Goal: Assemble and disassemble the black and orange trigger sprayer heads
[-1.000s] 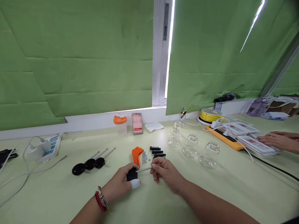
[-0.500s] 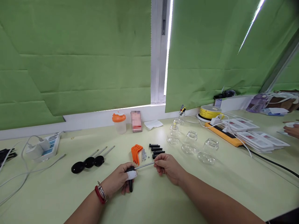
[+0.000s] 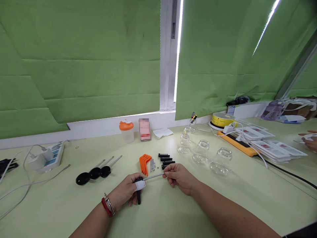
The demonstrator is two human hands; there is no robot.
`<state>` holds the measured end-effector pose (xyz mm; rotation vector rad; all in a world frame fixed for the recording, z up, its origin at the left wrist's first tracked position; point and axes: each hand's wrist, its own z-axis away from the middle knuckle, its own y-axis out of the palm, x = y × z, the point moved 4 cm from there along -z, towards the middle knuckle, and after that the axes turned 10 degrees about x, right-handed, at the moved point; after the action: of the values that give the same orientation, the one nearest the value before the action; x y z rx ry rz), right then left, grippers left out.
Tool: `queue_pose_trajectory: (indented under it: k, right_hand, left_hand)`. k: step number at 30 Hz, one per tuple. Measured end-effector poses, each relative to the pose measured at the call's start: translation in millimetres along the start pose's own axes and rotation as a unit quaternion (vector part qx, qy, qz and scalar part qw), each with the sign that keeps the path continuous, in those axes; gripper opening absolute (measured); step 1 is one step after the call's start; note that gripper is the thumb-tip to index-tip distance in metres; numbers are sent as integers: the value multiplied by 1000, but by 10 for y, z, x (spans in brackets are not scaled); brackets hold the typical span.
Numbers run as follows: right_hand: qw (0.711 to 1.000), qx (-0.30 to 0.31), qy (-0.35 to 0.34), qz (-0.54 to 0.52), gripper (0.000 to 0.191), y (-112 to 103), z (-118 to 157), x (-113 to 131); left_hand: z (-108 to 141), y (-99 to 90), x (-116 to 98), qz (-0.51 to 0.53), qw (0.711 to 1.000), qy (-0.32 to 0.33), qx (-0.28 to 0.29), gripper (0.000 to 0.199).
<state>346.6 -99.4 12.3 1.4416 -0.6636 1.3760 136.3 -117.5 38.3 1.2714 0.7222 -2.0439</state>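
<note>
My left hand (image 3: 132,190), with white tape on its thumb, is closed around the black handle of a tool with a thin metal rod (image 3: 154,176). The rod points right, and its far end lies between the pinched fingertips of my right hand (image 3: 175,174). Whether a small part sits at that tip is hidden. Just beyond the rod are orange curved pieces (image 3: 145,162), small silver screws (image 3: 152,164) and several black ribbed parts (image 3: 166,158). Three round black pieces with metal rods (image 3: 95,173) lie to the left of my left hand.
Clear glass jars (image 3: 221,162) stand at the right, near an orange power strip (image 3: 239,143) and stacked papers (image 3: 284,150). An orange-lidded cup (image 3: 127,131) is at the back. White chargers (image 3: 41,158) and cables lie left. Another person's hand (image 3: 310,142) shows at far right.
My hands keep nearly the same pose on the tool and its rod. The other person's hand at the far right has shifted slightly.
</note>
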Motion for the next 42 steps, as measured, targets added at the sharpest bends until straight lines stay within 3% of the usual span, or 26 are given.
queue_pose_trajectory:
  k: [42]
  right_hand:
    - [999,10,-19,46,30,18,-2,-2]
  left_hand:
    - [8,7,-7,-10,1000,6,13,32]
